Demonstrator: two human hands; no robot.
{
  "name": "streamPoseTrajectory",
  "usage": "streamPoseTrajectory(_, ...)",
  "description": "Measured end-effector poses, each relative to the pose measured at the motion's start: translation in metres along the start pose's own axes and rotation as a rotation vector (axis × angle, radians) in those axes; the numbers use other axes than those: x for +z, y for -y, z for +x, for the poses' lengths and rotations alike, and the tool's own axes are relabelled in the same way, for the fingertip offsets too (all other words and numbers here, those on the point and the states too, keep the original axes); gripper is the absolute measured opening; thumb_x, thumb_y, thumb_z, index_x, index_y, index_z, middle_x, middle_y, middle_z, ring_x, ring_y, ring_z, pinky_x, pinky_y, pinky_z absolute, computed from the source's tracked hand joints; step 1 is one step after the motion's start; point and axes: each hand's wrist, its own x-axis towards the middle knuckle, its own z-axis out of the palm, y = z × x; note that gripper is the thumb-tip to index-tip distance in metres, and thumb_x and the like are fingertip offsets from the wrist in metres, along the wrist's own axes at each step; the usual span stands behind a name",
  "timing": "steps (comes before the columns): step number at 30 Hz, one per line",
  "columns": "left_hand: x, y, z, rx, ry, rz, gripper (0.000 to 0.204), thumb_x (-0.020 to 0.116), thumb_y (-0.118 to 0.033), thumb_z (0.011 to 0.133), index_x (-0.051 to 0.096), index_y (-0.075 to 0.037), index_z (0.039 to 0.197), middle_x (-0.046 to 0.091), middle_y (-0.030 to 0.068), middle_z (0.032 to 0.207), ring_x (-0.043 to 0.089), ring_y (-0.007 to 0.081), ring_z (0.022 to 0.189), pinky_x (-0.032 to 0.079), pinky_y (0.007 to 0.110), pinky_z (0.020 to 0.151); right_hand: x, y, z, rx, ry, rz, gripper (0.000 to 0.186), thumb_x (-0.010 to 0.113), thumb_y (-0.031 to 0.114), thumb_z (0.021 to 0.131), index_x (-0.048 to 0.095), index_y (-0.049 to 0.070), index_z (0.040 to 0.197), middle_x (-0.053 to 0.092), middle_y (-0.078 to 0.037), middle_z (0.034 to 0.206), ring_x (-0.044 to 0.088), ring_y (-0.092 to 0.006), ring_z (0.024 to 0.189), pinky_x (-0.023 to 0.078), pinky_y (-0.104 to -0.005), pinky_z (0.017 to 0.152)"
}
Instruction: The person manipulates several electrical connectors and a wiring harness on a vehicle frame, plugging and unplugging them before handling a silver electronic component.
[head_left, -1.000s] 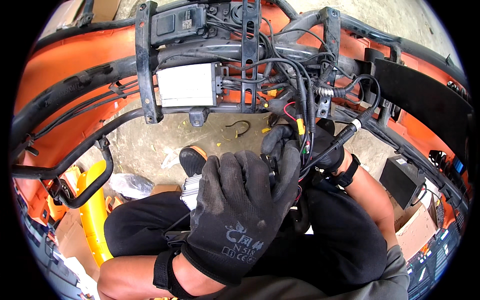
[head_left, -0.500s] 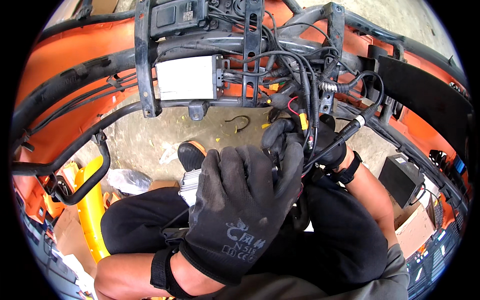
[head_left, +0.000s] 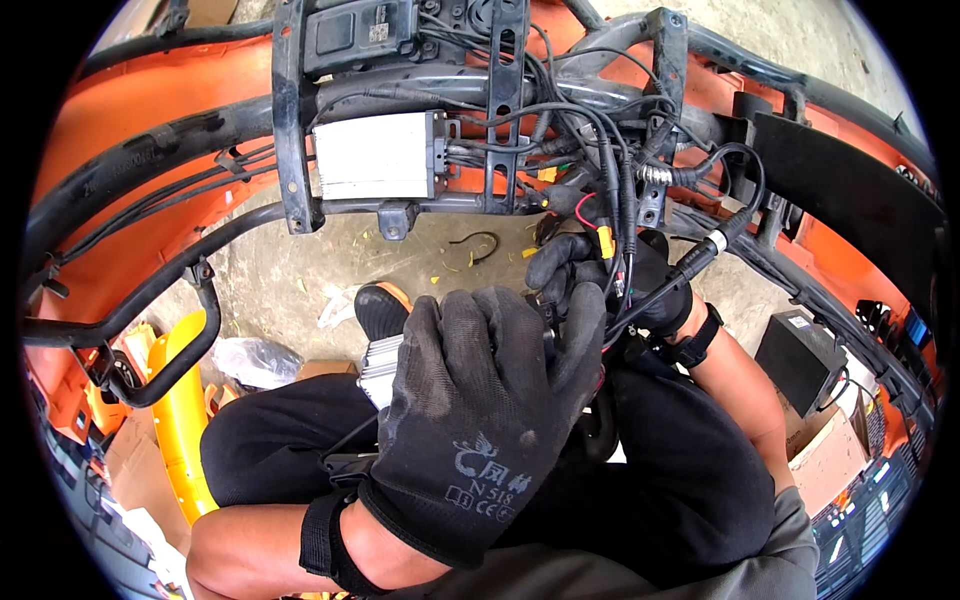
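Note:
My left hand (head_left: 470, 400), in a black coated work glove, is closed with its back to me above my lap. It covers most of what its fingers and thumb hold. Past its knuckles shows the end of a silver finned metal box (head_left: 380, 372); whether the hand touches it I cannot tell. Among the hanging cables, my gloved right hand (head_left: 655, 290) curls its fingers close to the left fingertips, and its grip is partly hidden. Beside it hang a yellow connector (head_left: 606, 242), a red wire loop (head_left: 583, 208) and a thick black cable (head_left: 690, 262).
A black tubular frame (head_left: 240, 110) with orange panels (head_left: 110, 140) arches ahead. It carries a white-faced control box (head_left: 375, 157) and upright metal brackets (head_left: 293, 130). A black box (head_left: 800, 350) stands right, a yellow panel (head_left: 178, 430) left. A plastic bag (head_left: 255, 362) lies on the floor.
My left hand's fingers have shifted very slightly, and the right fingers have moved a little near the left fingertips. The cables and frame look much the same.

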Motion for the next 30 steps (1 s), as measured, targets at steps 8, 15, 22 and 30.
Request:
streamPoseTrajectory(8, -0.001, 0.0, 0.001, -0.005, 0.0, 0.006, 0.055, 0.064, -0.035, 0.098, 0.055, -0.006, 0.144, 0.059, 0.021, 0.105, 0.062, 0.0378, 0.097, 0.055, 0.053, 0.085, 0.002, 0.004, 0.0, -0.009, 0.003, -0.019, 0.046, 0.067, 0.012, 0.099, 0.051, 0.008, 0.142, 0.069, -0.014, 0.125, 0.07, -0.0212, 0.108, 0.059, -0.0331, 0.09)
streamPoseTrajectory(15, -0.001, 0.001, 0.001, 0.002, -0.001, 0.006, 0.053, 0.064, -0.033, 0.098, 0.055, -0.007, 0.142, 0.058, 0.021, 0.104, 0.061, 0.037, 0.095, 0.056, 0.053, 0.084, -0.004, 0.0, 0.001, 0.028, 0.02, -0.021, 0.059, 0.067, 0.011, 0.1, 0.042, 0.011, 0.153, 0.068, -0.016, 0.126, 0.07, -0.0216, 0.109, 0.06, -0.0335, 0.09)
streamPoseTrajectory(22, 0.001, 0.001, 0.001, -0.001, -0.006, 0.004, 0.052, 0.064, -0.032, 0.097, 0.056, -0.008, 0.142, 0.057, 0.0213, 0.104, 0.06, 0.037, 0.096, 0.056, 0.054, 0.085, 0.003, 0.004, 0.002, 0.05, -0.028, -0.054, 0.055, 0.074, 0.03, 0.095, 0.06, -0.01, 0.131, 0.069, -0.013, 0.118, 0.067, -0.0166, 0.101, 0.055, -0.0278, 0.087)
streamPoseTrajectory(30, 0.001, 0.001, 0.001, 0.002, -0.014, -0.009, 0.051, 0.065, -0.032, 0.096, 0.057, -0.009, 0.142, 0.058, 0.0213, 0.104, 0.06, 0.0373, 0.096, 0.056, 0.054, 0.085, -0.007, -0.002, 0.001, 0.023, 0.005, -0.045, 0.071, 0.07, 0.021, 0.098, 0.033, 0.009, 0.157, 0.065, -0.018, 0.129, 0.069, -0.0241, 0.11, 0.058, -0.0342, 0.092)
